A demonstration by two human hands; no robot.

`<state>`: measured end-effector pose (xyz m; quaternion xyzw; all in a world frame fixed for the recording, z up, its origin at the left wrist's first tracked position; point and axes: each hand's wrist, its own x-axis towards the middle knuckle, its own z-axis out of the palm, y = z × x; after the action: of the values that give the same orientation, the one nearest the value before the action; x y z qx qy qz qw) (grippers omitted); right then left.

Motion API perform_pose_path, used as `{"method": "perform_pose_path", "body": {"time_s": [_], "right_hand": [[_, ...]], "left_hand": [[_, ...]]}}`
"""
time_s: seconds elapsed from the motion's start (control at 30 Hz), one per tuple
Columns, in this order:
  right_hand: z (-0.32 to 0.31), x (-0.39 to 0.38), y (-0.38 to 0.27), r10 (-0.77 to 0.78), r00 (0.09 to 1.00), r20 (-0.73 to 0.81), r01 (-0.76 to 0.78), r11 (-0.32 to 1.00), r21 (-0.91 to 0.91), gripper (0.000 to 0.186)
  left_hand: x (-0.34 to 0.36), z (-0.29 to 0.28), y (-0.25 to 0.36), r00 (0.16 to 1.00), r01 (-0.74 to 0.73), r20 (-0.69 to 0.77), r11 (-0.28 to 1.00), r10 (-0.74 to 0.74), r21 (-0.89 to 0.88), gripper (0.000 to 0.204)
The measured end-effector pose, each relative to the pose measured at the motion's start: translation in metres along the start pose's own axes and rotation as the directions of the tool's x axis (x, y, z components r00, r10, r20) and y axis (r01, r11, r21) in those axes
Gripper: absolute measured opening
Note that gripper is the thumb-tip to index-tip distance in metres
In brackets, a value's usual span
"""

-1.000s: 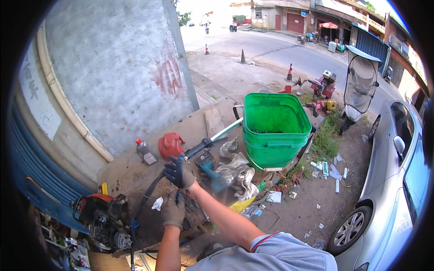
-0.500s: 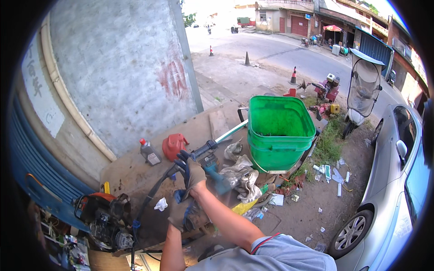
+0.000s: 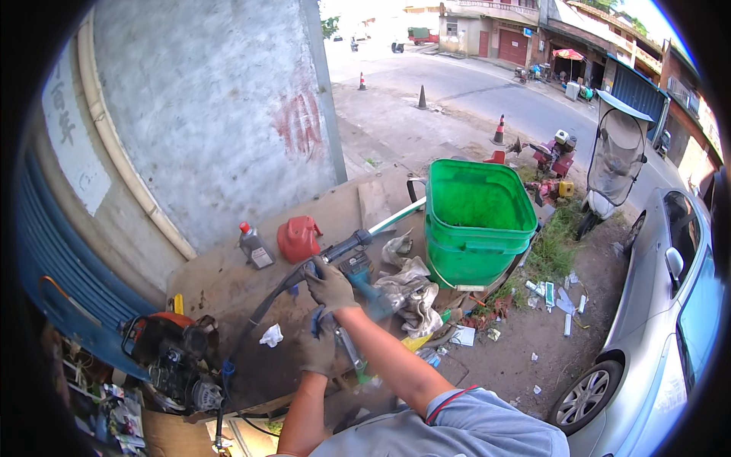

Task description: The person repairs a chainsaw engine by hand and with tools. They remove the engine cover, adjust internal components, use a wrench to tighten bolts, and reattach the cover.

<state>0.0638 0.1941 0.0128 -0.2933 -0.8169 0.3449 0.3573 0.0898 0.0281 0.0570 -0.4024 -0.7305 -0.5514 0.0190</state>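
Observation:
My right hand (image 3: pixel 331 288), in a grey-and-blue work glove, is closed around the black grip end of a long pole (image 3: pixel 346 245), where a black flexible hose (image 3: pixel 263 305) joins it. The pole's pale green part runs toward the bucket. Just below, my gloved left hand (image 3: pixel 316 352) is blurred, its fingers partly hidden under the right wrist; whether it holds anything I cannot make out. A teal cordless power tool (image 3: pixel 369 293) with a dark battery lies beside my right hand, against crumpled grey cloth (image 3: pixel 411 293). Behind the right forearm, a clear or silvery long object (image 3: pixel 350 349) shows in part.
The green bucket (image 3: pixel 480 255) stands on the table's right side. A red container (image 3: pixel 298 238) and a grey bottle with red cap (image 3: pixel 255 245) stand at the back. An orange-and-black engine (image 3: pixel 179 365) sits at left, white crumpled paper (image 3: pixel 271 335) nearby. A silver car (image 3: pixel 655 327) is parked right.
My right hand's fingers have gone from stretched over the pole to wrapped around it. My left hand has shifted slightly right and up. The view has swung slightly.

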Motion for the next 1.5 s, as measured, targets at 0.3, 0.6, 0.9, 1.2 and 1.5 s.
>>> {"method": "perform_pose_path", "body": {"time_s": [0.3, 0.6, 0.9, 1.2, 1.5], "right_hand": [[-0.03, -0.014, -0.035, 0.054, 0.897, 0.438, 0.149, 0.897, -0.416, 0.051], [0.0, -0.034, 0.018, -0.093, 0.805, 0.586, 0.421, 0.786, -0.453, 0.036], [-0.01, -0.041, 0.01, -0.11, 0.994, -0.013, 0.111, 0.985, 0.131, 0.042], [-0.025, -0.041, -0.057, 0.138, 0.88, 0.454, -0.455, -0.03, 0.89, 0.077], [-0.012, -0.112, -0.072, 0.035, 0.66, 0.75, -0.746, -0.083, 0.661, 0.072]], "left_hand": [[0.036, -0.03, 0.025, 0.922, -0.176, 0.368, 0.975, 0.116, 0.134, 0.033], [0.017, -0.004, 0.022, 0.887, -0.114, 0.449, 0.894, -0.105, 0.434, 0.04], [0.0, -0.023, -0.005, 0.782, 0.485, 0.601, 0.765, -0.163, -0.424, 0.027], [-0.032, -0.025, -0.017, 0.805, 0.559, 0.496, 0.694, -0.325, -0.454, 0.026], [-0.109, -0.068, -0.03, 0.822, 0.177, 0.498, 0.955, -0.276, 0.237, 0.033]]}}
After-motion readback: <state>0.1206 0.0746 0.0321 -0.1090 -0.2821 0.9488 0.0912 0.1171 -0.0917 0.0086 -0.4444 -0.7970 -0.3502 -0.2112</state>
